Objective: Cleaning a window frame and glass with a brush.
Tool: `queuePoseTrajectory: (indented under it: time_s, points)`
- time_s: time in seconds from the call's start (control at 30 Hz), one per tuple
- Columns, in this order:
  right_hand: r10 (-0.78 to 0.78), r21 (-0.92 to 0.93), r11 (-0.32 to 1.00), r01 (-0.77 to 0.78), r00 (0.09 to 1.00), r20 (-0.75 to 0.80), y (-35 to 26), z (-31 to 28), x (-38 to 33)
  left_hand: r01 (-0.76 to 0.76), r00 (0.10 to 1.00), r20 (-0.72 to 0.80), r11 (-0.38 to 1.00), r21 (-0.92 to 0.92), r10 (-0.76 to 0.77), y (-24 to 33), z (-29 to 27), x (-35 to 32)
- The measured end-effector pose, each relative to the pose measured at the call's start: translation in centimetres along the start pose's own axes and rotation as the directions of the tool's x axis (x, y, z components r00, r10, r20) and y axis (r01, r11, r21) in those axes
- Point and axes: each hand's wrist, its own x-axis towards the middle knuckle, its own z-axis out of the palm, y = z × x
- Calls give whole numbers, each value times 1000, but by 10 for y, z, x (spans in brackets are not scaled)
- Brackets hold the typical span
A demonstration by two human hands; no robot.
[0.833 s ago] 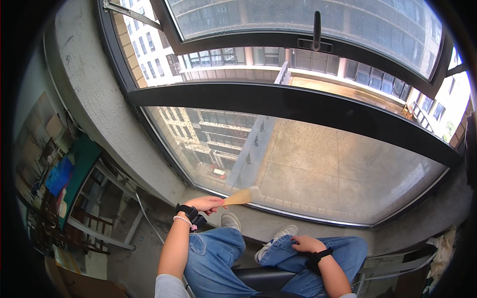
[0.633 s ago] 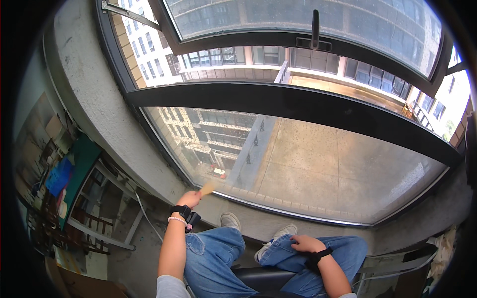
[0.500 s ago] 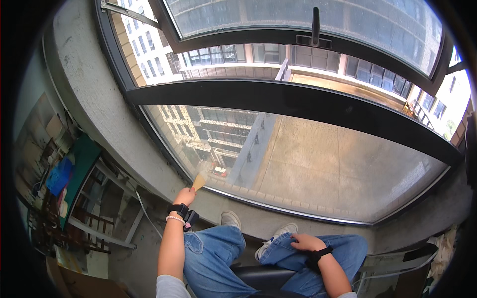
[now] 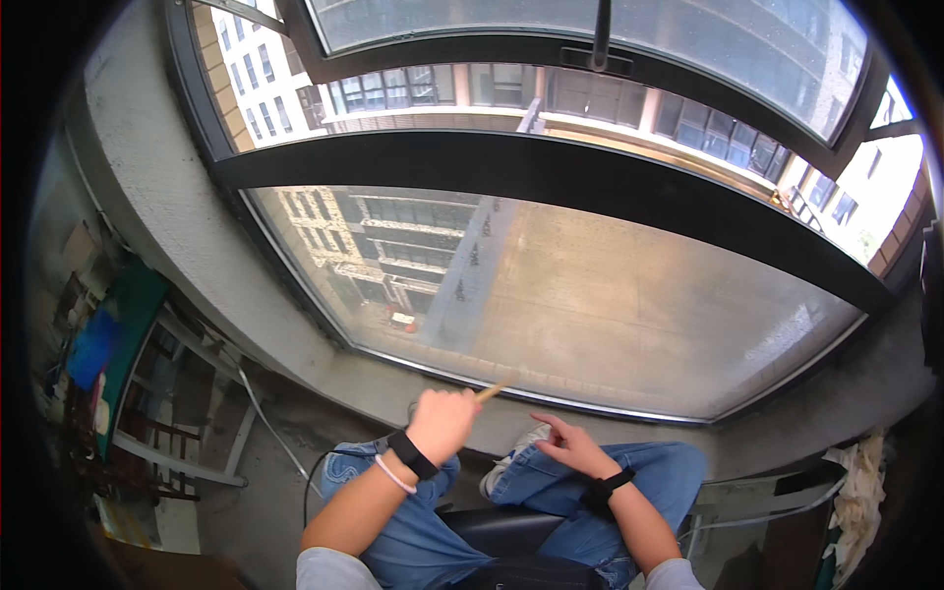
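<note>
Wooden and pale, a thin stick (image 4: 495,390) is poking out of the person's left hand (image 4: 442,423), which is curling into a closed fist around its lower end; the free tip is pointing up and to the right, reaching toward the bottom edge of the big window pane (image 4: 590,305) without clearly touching it. That left wrist is wearing a black band (image 4: 411,454) and, just behind it, a thin light bracelet (image 4: 393,475). The right hand (image 4: 570,447) is holding nothing: its fingers (image 4: 553,423) are spreading loosely, half open, and the palm is hovering just above the right knee, near the left fist but apart from it. A black watch strap (image 4: 607,484) is circling the right wrist. Both legs are showing in blue jeans (image 4: 413,521), and a light-coloured shoe (image 4: 511,457) is peeking out between the knees, close under the two hands. The person is sitting on a dark seat (image 4: 492,531) facing the window. A thick dark frame bar (image 4: 551,182) is crossing the glass above the lower pane, and a grey concrete sill (image 4: 295,339) is running along the pane's lower-left edge. Far off at the left, below the sill, a green board (image 4: 123,334) is leaning among shelves, well away from either hand. Crumpled pale cloth (image 4: 855,482) is lying at the far right, beside the wall.
</note>
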Motion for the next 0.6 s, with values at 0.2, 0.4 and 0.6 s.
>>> queuePoseTrajectory:
  time_s: [0.2, 0.4, 0.6]
  points:
    - [-150, 304, 943, 134, 988, 28, -36, 33, -13, -309, 944, 131, 950, 37, 302, 52, 35, -28]
    - [-150, -27, 988, 151, 988, 49, -16, 60, -12, -400, 901, 190, 916, 14, 390, 62, 65, -46]
    - [-184, -182, 976, 123, 911, -370, -14, 21, -9, -451, 892, -77, 884, -120, 445, 93, 1, -18]
